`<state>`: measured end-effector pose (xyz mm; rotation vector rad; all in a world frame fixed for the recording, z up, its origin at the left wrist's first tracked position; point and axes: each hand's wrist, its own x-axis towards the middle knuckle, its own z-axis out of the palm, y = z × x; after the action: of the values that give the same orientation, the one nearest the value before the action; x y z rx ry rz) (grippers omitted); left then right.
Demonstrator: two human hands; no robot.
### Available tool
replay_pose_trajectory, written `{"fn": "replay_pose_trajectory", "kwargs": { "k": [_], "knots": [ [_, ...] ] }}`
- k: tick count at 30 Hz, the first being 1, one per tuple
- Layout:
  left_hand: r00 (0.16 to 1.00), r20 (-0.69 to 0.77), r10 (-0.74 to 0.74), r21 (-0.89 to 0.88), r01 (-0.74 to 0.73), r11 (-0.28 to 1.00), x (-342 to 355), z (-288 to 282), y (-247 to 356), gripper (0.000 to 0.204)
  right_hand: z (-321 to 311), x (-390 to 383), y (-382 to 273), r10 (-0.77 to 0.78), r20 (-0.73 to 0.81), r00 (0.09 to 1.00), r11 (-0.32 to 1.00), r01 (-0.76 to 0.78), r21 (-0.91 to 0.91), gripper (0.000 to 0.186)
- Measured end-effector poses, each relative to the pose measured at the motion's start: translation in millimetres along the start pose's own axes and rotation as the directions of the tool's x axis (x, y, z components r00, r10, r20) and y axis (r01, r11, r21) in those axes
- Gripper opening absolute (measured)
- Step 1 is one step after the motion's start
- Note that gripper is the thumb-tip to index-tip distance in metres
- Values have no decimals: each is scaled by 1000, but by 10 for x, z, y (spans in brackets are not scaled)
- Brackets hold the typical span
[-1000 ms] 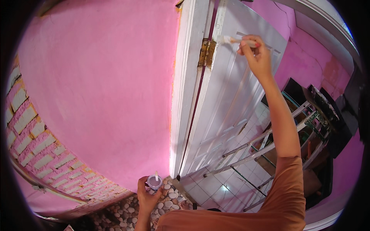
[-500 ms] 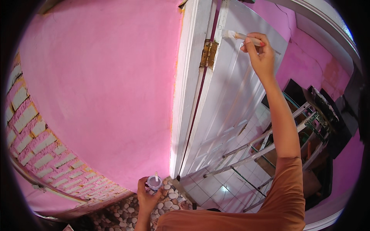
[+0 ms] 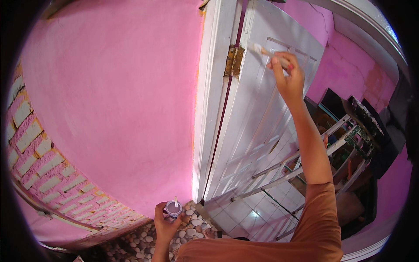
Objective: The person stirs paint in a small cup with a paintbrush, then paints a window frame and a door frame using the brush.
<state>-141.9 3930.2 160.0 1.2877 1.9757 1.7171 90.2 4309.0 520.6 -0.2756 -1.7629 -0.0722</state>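
the right hand (image 3: 289, 75) has drawn the paintbrush (image 3: 262, 50) up the white door (image 3: 257, 131), away from the hinge (image 3: 234, 60).

Lighting: bright, even daylight; pink wall (image 3: 113, 100) vividly saturated, white door (image 3: 257, 122) faintly pink-tinted. Shadows soft. Focus sharp centrally (mild softening outward). Fisheye bending of straight edges; black vignette rings the frame.

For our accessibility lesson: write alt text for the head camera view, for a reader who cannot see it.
A person's right hand holds a paintbrush against a white door near its brass hinge. The left hand holds a small paint cup low down, beside a pink wall; a metal ladder stands behind the door.
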Motion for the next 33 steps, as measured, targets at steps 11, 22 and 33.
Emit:
{"fn": "replay_pose_trajectory", "kwargs": {
  "k": [11,22,33],
  "knots": [
    [1000,14,13,46,-13,999,-38,-21,-23,63,65,-144,15,93,19,995,996,-94,10,20],
    [999,8,42,69,-42,997,-59,-24,-3,62,92,-456,36,112,52,992,993,-109,-54,20],
    [1000,9,10,50,-10,999,-93,-50,-44,63,165,-1133,7,105,189,976,990,-85,-110,13]
  ]
}}
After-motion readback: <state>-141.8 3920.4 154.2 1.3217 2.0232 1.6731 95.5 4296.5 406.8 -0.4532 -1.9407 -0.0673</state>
